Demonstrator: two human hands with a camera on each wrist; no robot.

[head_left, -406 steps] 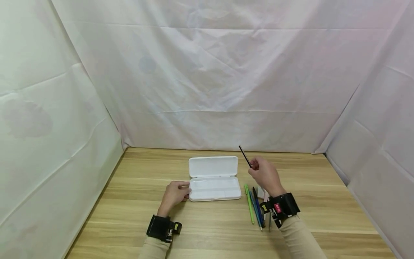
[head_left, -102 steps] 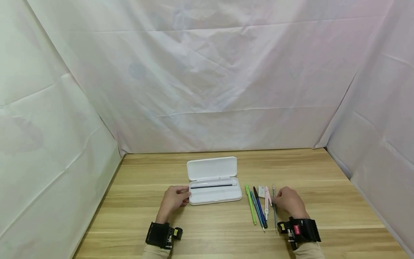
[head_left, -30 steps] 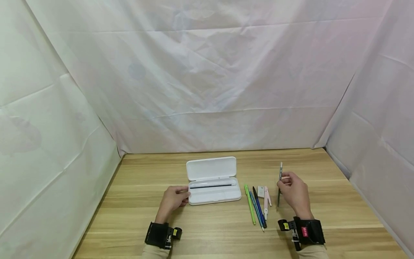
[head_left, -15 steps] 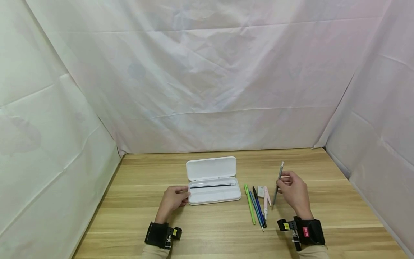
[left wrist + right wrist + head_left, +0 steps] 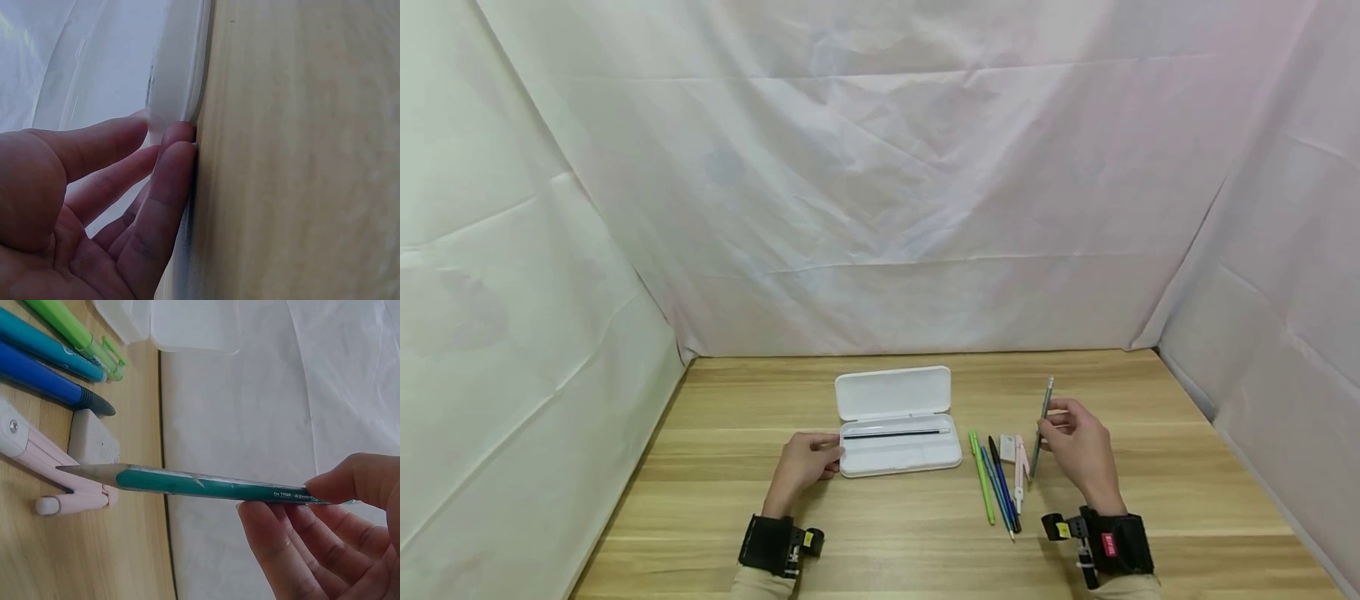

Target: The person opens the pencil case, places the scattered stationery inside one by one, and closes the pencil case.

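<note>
Tilted green pencil [image 5: 1041, 425] a little further left since half a second ago, lower right of centre frame, off the surface [image 5: 1150, 492]. Pinched in right hand [image 5: 1078, 450], fingers curled. Left hand [image 5: 805, 462] stayed, straight fingertips touching left end of open white case [image 5: 895, 421]. Pens [image 5: 996, 483] lay between.

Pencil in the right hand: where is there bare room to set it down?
The front compartment of the case is bare, below the black pen. Bare table lies right of the right hand holding the pencil. It is crowded between the case and that hand: pens, eraser, compass.
</note>
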